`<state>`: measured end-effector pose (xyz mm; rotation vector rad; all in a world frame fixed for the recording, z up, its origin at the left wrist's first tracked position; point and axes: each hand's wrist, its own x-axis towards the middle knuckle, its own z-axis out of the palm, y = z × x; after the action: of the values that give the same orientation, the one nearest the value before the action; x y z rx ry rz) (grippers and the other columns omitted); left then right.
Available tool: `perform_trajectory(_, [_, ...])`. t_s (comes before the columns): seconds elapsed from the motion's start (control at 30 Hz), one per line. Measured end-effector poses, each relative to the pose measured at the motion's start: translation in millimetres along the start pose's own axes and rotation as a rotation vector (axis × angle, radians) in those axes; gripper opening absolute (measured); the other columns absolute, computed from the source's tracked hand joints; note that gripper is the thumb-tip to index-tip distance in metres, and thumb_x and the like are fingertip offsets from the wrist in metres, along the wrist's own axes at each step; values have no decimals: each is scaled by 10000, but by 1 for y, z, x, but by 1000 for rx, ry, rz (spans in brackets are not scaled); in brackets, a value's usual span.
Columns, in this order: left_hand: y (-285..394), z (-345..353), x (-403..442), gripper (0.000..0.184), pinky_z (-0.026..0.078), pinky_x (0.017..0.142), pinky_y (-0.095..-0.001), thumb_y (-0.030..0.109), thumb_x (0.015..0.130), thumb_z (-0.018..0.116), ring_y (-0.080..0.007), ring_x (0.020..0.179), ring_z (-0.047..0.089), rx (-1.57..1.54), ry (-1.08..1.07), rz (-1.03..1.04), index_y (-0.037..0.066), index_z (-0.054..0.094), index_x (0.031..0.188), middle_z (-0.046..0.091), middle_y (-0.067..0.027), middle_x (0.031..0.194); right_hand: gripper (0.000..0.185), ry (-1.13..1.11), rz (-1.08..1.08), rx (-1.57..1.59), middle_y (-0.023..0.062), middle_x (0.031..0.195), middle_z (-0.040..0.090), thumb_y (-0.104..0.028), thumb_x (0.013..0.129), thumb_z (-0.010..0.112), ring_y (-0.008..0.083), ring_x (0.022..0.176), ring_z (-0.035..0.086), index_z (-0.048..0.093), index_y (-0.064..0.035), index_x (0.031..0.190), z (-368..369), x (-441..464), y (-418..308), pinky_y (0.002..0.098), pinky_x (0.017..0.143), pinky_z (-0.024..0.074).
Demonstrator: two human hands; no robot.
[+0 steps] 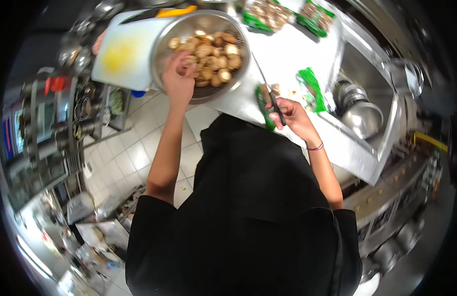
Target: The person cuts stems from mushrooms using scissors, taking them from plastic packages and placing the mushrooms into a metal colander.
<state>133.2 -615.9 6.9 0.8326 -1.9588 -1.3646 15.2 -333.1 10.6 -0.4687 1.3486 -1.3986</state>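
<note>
1. We see the left hand (179, 81) inside a metal colander (163, 49), its fingers drawn close together at the left side of the heap; we cannot tell whether they grip anything.
2. The brown mushrooms (209, 61) lie piled in that colander, several with pale undersides or cut faces turned up.
3. We see the right hand (295, 118) closed round the black handle of a knife (277, 111) — its narrow blade points up and away, towards the colander's right side.
4. Just beside the knife, near the worktop's (282, 49) front edge, we find a green-and-brown pack (264, 106); a crumpled green wrapper (311, 91) lies to its right.
5. Farther back we see two green-edged packs of mushrooms (268, 15).
6. To the left, the colander overlaps a white cutting board (120, 54) with a yellow stain — an orange-handled knife (176, 11) lies across its far end.
7. On the right, metal bowls (364, 118) sit in a sink (369, 61).
</note>
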Motion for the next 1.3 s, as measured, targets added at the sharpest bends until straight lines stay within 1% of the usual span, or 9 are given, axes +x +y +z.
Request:
perform_trajectory(0.1, [27, 53, -22, 300, 543, 792, -304, -121, 800, 563, -215, 1017, 641, 215, -190, 493, 6, 676, 1047, 669, -113, 1082, 246, 214, -54, -63, -31, 633, 538, -96, 893, 663, 49, 571, 475, 599, -15, 1117, -35, -56, 3, 213, 560, 389])
perform_trajectory(0.23, [40, 152, -63, 371, 506, 869, -383, -103, 697, 568, -326, 994, 627, 280, -985, 478, 21, 675, 1030, 662, -129, 1089, 270, 456, -63, -66, -38, 614, 539, -107, 890, 655, 42, 560, 488, 585, -16, 1135, -62, -118, 12, 205, 556, 388])
perform_trajectory(0.37, [24, 207, -52, 166, 499, 784, -435, 33, 723, 625, -341, 929, 620, 769, -1355, 509, 49, 666, 883, 624, -138, 995, 267, 586, -76, -23, -42, 614, 553, -106, 891, 660, 35, 557, 495, 583, -17, 1130, -62, -153, 18, 200, 566, 399])
perform_trajectory(0.47, [20, 207, -52, 103, 495, 765, -436, 64, 729, 648, -347, 911, 620, 747, -1424, 621, 48, 640, 830, 625, -140, 952, 274, 582, -17, 6, -31, 637, 588, -87, 878, 683, 28, 586, 516, 587, -40, 1130, -55, -160, 28, 210, 581, 422])
perform_trajectory(0.63, [15, 204, -50, 69, 496, 641, -407, 14, 753, 621, -282, 741, 647, 784, -1252, 533, 42, 599, 813, 623, -103, 808, 430, 654, 28, -342, -3, 673, 558, -113, 774, 776, 97, 647, 526, 593, -15, 1151, -33, -144, 39, 267, 655, 437])
perform_trajectory(0.7, [-5, 201, -44, 200, 515, 600, -344, -50, 751, 579, -224, 640, 625, 353, -1024, 114, 13, 633, 933, 636, -107, 767, 534, 687, -9, -516, 34, 716, 556, -194, 717, 825, 144, 679, 537, 595, -17, 1165, -29, -137, 48, 295, 666, 445])
perform_trajectory(0.83, [-4, 187, -48, 324, 515, 570, -230, -68, 858, 556, -127, 703, 632, -19, -929, -333, -16, 610, 1173, 589, -20, 837, 555, 703, 27, -579, 76, 717, 569, -272, 688, 836, 234, 675, 559, 622, -45, 1148, -30, -127, 51, 349, 669, 454])
perform_trajectory(0.93, [2, 186, -60, 310, 544, 613, -242, -62, 859, 578, -151, 732, 646, -255, -796, -514, -33, 615, 1166, 614, -74, 910, 499, 692, 63, -732, 88, 680, 584, -295, 700, 818, 275, 676, 577, 648, -76, 1115, -39, -123, 54, 387, 650, 456])
perform_trajectory(1.3, [12, 184, -101, 365, 577, 779, -330, -65, 856, 618, -264, 908, 681, -537, -607, -613, 4, 443, 1168, 626, -163, 1066, 395, 585, 168, -762, 137, 602, 617, -330, 712, 784, 337, 610, 632, 681, -53, 975, -43, -121, 45, 427, 611, 482])
